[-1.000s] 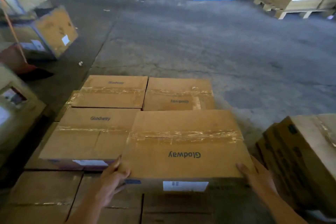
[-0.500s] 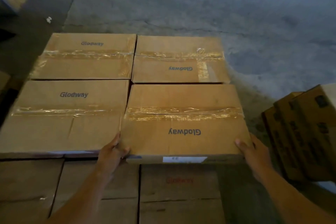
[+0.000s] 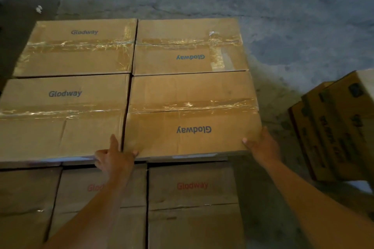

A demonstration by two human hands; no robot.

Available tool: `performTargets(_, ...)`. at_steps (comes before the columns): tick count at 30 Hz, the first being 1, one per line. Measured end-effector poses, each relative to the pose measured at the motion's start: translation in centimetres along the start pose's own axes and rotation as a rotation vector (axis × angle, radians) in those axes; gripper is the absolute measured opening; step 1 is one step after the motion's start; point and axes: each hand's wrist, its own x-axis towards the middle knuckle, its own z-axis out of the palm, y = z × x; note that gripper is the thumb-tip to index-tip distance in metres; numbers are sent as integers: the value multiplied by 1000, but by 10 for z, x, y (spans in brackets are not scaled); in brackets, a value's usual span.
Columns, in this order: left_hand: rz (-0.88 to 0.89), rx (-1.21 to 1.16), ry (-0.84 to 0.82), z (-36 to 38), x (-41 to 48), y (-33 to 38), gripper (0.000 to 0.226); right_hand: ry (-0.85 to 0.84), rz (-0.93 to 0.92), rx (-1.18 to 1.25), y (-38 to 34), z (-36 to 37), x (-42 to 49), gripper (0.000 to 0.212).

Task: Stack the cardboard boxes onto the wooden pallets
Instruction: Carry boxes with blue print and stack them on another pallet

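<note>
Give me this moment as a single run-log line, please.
step: seating box | left hand: near-left corner | right hand: near-right corner | near-right box: top layer, flush with three others | lower boxes: partly uncovered

Four top-layer boxes [image 3: 192, 115], two hands [image 3: 115, 159]

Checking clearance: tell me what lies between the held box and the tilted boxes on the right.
Head view: only bare concrete floor separates the held box from the tilted boxes.

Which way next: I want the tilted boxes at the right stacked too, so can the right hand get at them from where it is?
Probably yes. The right hand rests on the near right box's corner, and only bare floor lies between it and the tilted boxes. Nothing blocks that side.
</note>
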Motion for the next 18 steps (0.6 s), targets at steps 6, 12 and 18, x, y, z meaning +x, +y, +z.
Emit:
performTargets(6, 223, 48, -35, -19, -77, 53, 65, 73, -95, -127, 23, -88, -48, 81)
performTargets(12, 579, -50, -150, -36, -225, 183, 49, 322, -178, -140, 49, -261, -107, 65)
performTargets(18, 1011, -3, -214, -55, -386, 311, 54, 605, -155, -77, 106, -428, -187, 55)
